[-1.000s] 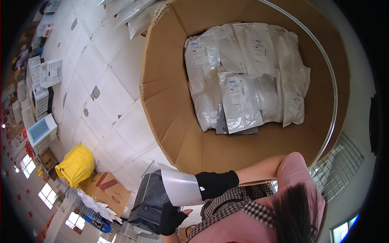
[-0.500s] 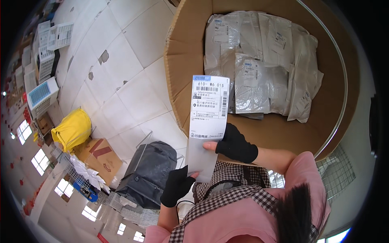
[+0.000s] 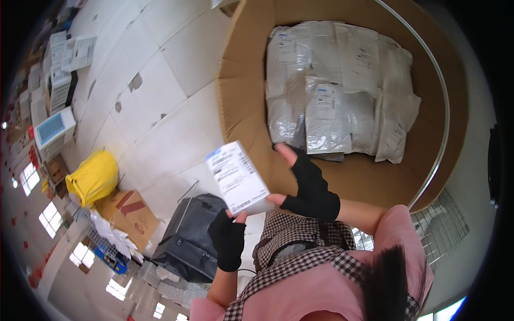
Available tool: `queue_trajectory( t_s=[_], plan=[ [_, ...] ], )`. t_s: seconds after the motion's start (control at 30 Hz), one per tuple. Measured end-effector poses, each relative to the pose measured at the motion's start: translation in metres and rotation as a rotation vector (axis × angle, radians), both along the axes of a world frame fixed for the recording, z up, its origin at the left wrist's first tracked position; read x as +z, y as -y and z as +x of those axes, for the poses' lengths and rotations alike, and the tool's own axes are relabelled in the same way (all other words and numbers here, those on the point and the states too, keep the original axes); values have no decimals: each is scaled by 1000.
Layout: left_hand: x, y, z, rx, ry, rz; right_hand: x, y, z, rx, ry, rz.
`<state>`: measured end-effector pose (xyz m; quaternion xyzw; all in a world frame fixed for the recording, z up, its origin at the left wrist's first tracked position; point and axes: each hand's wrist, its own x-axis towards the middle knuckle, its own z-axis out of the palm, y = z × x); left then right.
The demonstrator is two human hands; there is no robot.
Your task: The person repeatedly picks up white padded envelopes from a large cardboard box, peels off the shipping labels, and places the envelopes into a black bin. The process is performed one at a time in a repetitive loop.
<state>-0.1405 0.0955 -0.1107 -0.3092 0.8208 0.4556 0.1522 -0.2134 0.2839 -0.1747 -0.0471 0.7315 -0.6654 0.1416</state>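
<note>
A white printed shipping label (image 3: 236, 179) with a blue patch at one corner is tilted in front of my body, to the left of a big cardboard bin (image 3: 243, 91). At its lower end, the fingertips of my left hand (image 3: 228, 238) pinch the label; both hands wear black fingerless gloves. My right hand (image 3: 312, 187) is spread open, its thumb tip at the label's lower right corner and its index finger stretched up toward the bin. Several white plastic mailer parcels (image 3: 327, 115) lie side by side in the bin, some bearing labels.
A grey metal hoop (image 3: 440, 64) runs round the bin's right side. To the left sit a black bag (image 3: 187, 241), a yellow sack (image 3: 93, 176) and a brown carton (image 3: 130, 216). White plastic crates (image 3: 56, 128) stand farther off on the tiled floor (image 3: 176, 69).
The label has swung left and tilted away from the bin. My right hand has let go its pinch, and its fingers have spread. My left hand has moved slightly left and up.
</note>
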Motion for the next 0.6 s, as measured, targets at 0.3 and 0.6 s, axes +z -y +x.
queue_trajectory(
  t_s=[0.3, 0.6],
  plan=[
    [5, -14, -8, -581, -51, -142, -17, -10, 10, 558, 42, -332],
    [8, -26, -34, -917, 280, 277, -90, -73, -33, 651, 449, -315]
  ],
)
